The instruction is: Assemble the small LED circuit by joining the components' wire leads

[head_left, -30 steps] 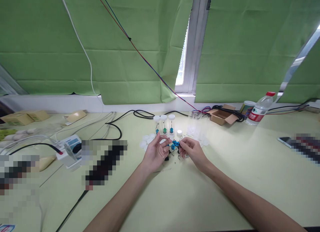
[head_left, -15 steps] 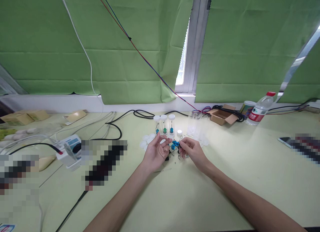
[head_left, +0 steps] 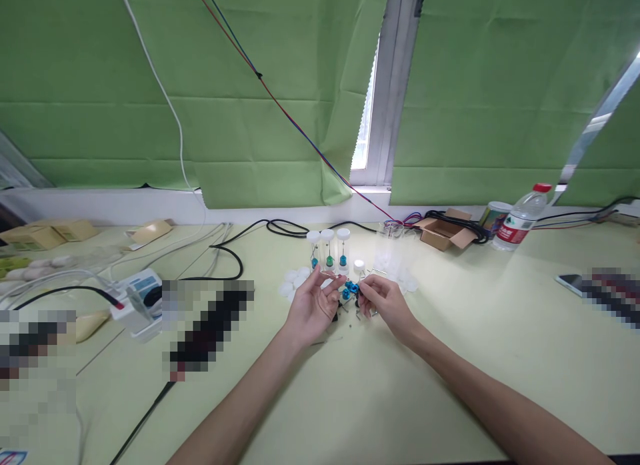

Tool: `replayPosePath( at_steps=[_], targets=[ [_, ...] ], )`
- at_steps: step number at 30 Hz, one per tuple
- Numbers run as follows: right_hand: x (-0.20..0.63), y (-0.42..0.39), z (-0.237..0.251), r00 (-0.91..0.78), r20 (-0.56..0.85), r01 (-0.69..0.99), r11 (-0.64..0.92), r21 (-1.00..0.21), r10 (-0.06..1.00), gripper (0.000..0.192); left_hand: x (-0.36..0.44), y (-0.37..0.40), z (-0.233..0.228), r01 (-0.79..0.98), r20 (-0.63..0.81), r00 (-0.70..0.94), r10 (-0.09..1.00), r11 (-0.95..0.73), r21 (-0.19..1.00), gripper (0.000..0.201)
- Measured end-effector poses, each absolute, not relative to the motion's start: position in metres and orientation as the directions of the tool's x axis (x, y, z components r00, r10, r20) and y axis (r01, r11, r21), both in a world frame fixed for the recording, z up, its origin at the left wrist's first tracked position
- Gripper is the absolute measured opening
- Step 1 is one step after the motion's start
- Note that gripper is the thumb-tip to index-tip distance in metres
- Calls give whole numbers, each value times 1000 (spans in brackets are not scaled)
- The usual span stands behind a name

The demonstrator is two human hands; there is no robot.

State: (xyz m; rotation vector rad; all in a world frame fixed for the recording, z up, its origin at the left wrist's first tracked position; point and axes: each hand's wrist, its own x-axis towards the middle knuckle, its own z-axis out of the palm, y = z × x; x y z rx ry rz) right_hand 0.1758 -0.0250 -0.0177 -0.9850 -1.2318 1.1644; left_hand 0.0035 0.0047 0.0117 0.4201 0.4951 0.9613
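My left hand (head_left: 311, 310) is turned palm up, pinching a thin metal rod (head_left: 327, 274) between thumb and fingertips. Facing it, my right hand (head_left: 387, 302) has thumb and fingers pressed together; whatever they grip is hidden. Between the hands lie several small blue parts (head_left: 349, 291), with dark pieces and short metal bits around them on the table. Just behind stand three clear vials (head_left: 328, 249) with white caps, blue or green pieces inside. A separate white cap (head_left: 359, 265) shows beside them. White discs (head_left: 295, 282) are spread left of the vials.
Clear plastic pieces (head_left: 393, 255) lie to the right of the vials. Farther right are an open cardboard box (head_left: 447, 233), a can (head_left: 495, 217) and a water bottle (head_left: 520, 218). A power strip (head_left: 137, 298) with cables is on the left, and a phone (head_left: 570, 283) at far right.
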Motion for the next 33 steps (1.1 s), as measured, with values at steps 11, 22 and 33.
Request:
replayPosePath(
  at_steps=[11,22,33],
  targets=[
    [177,-26,-18,-32,159,-113,155,-981,987,38,3,5,10,-675,-206,474,856,503,539,29],
    [176,-25,-18,-42,164,-112,158,-981,986,38,2,7,6,-697,-171,500,849,512,503,32],
    [176,-26,-18,-42,167,-107,162,-981,985,39,3,4,9,-642,-210,517,830,538,546,29]
  ],
)
